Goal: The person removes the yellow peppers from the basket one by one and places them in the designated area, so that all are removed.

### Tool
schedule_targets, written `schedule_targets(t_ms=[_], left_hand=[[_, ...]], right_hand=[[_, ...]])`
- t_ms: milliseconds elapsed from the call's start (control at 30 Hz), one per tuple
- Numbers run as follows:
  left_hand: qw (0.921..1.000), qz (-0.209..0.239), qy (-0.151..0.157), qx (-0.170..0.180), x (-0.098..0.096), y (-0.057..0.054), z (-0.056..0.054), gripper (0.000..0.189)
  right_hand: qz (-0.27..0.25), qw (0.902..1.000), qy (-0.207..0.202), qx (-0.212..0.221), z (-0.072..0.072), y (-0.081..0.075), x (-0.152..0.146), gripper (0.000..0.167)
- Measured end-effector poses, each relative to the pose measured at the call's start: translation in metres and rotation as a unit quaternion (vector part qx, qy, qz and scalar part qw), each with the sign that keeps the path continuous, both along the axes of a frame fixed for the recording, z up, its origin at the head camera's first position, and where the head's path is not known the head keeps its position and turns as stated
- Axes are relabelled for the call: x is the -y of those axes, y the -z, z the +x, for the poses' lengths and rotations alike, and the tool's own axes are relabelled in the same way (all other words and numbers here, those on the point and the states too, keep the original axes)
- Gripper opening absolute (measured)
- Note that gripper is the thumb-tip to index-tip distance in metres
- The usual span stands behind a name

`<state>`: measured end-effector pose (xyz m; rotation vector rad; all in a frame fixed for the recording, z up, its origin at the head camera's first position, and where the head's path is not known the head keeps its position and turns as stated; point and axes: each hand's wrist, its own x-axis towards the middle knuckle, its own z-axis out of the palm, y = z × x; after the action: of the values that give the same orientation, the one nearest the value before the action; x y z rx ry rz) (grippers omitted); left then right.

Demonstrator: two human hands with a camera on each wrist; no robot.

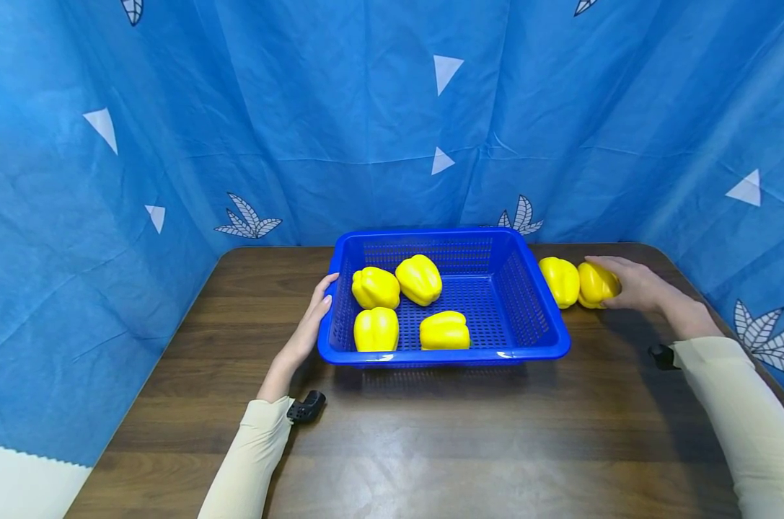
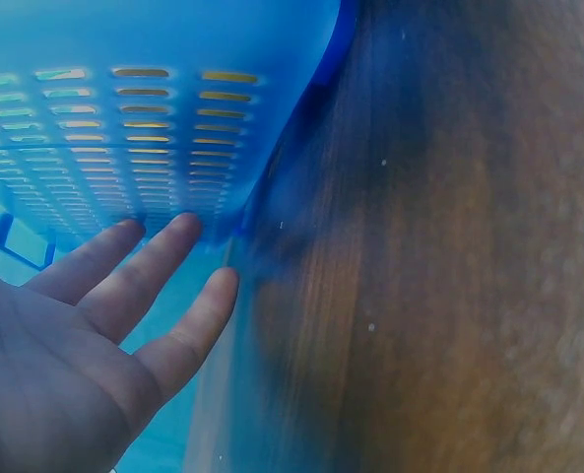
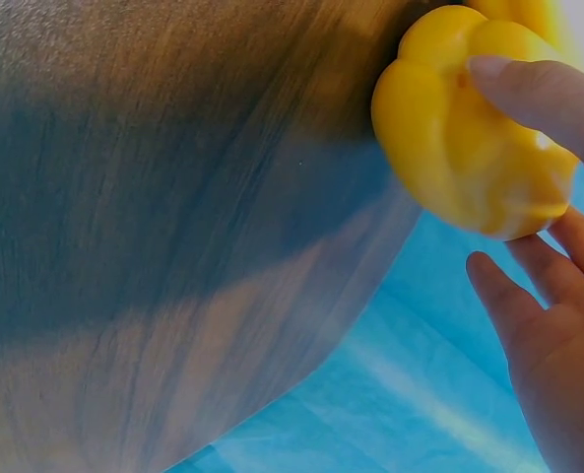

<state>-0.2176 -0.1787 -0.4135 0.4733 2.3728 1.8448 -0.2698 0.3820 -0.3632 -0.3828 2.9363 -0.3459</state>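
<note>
A blue plastic basket with slotted walls stands on the wooden table, several yellow bell peppers lying inside. My left hand is at the basket's left side. In the left wrist view, its straight fingers lie against the slotted outer wall. To the right of the basket, my right hand holds a yellow bell pepper between thumb and fingers. The right wrist view shows the thumb on one side of this pepper and fingertips at its far side. Another yellow bell pepper sits between it and the basket.
The brown wooden table extends in front of the basket and to both sides. A blue patterned cloth hangs behind and at the sides, close to the table's back edge.
</note>
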Motion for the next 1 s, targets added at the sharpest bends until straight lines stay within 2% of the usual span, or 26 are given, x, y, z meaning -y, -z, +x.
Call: schedule_targets(t_ms=[1000], left_hand=[[1.0, 0.001, 0.004, -0.001, 0.0002, -0.0004, 0.0007, 0.051]], right_hand=[[0.003, 0.9995, -0.019, -0.025, 0.0049, -0.0036, -0.0029, 0.087]])
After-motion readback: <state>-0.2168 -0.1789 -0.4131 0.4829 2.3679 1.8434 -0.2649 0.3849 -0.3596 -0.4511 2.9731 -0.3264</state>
